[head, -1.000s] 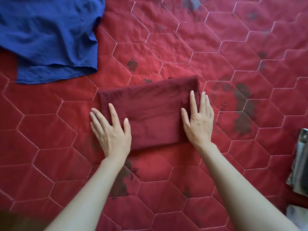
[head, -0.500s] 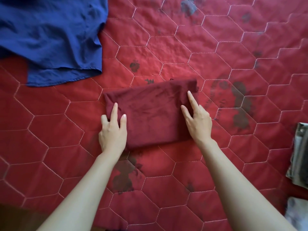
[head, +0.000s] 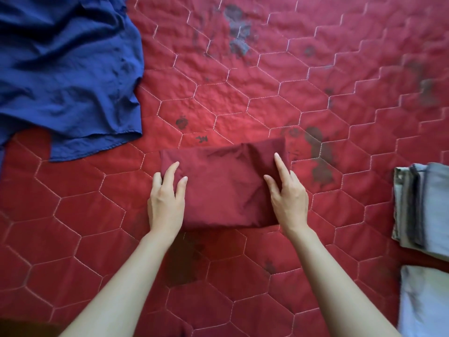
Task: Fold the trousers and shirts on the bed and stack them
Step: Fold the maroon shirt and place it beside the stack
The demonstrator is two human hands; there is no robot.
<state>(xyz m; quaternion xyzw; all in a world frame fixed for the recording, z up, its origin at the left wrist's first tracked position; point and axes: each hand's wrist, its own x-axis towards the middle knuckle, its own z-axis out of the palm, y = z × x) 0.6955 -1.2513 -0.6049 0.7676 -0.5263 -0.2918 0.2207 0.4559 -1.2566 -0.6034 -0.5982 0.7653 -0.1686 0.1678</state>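
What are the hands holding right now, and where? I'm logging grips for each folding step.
The folded maroon garment: the left hand grips its left edge, the right hand its right edge, fingers curling underneath and forefingers on top.

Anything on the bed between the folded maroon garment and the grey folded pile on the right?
Nothing visible. Only bare red quilted bedspread lies between the folded maroon garment and the grey folded pile. The rumpled blue garment sits far left, off that path.
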